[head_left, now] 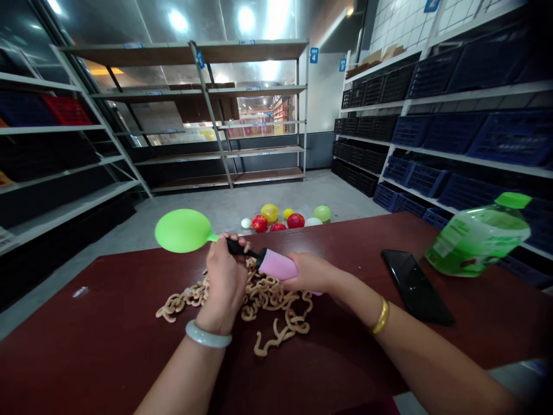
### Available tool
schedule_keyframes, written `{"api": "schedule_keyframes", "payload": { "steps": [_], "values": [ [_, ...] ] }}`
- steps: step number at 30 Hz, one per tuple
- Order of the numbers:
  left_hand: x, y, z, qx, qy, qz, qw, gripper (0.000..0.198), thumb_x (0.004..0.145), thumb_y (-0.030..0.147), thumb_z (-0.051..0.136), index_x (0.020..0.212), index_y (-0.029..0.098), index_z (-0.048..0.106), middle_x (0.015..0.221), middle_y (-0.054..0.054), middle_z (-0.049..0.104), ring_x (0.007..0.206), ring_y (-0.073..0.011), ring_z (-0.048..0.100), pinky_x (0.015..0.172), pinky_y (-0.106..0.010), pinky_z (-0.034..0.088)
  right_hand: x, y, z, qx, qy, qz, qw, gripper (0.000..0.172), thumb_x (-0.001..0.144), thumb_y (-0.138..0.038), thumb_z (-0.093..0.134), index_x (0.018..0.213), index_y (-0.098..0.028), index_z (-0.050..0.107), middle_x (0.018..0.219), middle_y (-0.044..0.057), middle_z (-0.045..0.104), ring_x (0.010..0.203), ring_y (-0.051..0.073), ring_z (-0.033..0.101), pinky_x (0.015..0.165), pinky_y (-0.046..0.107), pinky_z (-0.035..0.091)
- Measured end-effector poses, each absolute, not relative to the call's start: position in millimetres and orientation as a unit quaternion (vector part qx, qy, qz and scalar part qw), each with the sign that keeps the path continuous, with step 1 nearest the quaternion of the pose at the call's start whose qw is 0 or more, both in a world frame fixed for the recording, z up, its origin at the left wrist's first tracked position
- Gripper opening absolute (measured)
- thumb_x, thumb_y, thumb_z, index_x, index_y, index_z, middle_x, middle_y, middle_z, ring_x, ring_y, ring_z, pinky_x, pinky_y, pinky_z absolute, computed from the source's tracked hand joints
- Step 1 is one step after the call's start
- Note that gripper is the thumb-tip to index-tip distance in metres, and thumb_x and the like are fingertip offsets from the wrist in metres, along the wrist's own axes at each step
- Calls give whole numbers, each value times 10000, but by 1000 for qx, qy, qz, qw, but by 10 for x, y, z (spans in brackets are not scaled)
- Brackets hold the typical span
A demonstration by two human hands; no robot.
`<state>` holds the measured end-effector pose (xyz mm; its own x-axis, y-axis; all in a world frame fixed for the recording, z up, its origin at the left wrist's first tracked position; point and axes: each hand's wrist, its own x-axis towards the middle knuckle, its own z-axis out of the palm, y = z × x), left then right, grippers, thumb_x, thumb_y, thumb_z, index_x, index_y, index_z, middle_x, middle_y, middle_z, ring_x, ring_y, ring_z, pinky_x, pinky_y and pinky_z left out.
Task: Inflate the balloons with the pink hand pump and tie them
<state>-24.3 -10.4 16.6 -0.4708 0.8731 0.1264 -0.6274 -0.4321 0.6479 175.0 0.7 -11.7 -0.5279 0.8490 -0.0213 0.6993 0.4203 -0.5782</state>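
Note:
A pink and black balloon pump (276,264) is held between my two hands over the table. Around its black nozzle end, the fingers of my left hand (227,271) are closed, where the neck of an inflated green balloon (183,230) also sits. The balloon sticks out to the left above the table's far edge. My right hand (309,272) wraps round the pink barrel. Under both hands lies a heap of beige, curly, chain-like pieces (263,297), partly hidden by my left hand and wrist.
On the dark red table (108,346), a black phone (415,285) and a green-capped bottle (477,236) are at the right. A small clear scrap (80,292) lies left. Several balloons (296,220) rest on the floor beyond. Shelves (254,153) and blue crates (449,135) line the room.

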Motion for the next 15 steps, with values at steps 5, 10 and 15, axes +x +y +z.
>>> {"api": "schedule_keyframes", "payload": {
  "steps": [5, 10, 15],
  "values": [
    [-809, 80, 239, 192, 281, 849, 405, 113, 753, 59, 544, 751, 167, 510, 694, 19, 509, 597, -108, 515, 559, -238, 445, 1999, 141, -28, -440, -837, 316, 73, 536, 688, -562, 792, 1084, -219, 681, 1013, 56, 750, 848, 240, 679, 651, 289, 436],
    [-885, 116, 244, 204, 272, 854, 393, 117, 758, 59, 539, 762, 172, 513, 696, 19, 512, 594, -102, 512, 572, -230, 445, 2118, 148, 59, -440, -839, 316, 53, 524, 693, -548, 793, 1077, -208, 688, 989, 54, 746, 811, 229, 673, 627, 287, 432],
    [-375, -76, 251, 234, 248, 833, 436, 111, 810, 130, 617, 780, 178, 521, 713, 28, 496, 602, -93, 505, 579, -225, 446, 1979, 15, 133, -441, -843, 298, 80, 526, 701, -583, 780, 1061, -213, 682, 973, 51, 750, 805, 237, 683, 630, 290, 428]
  ]
}}
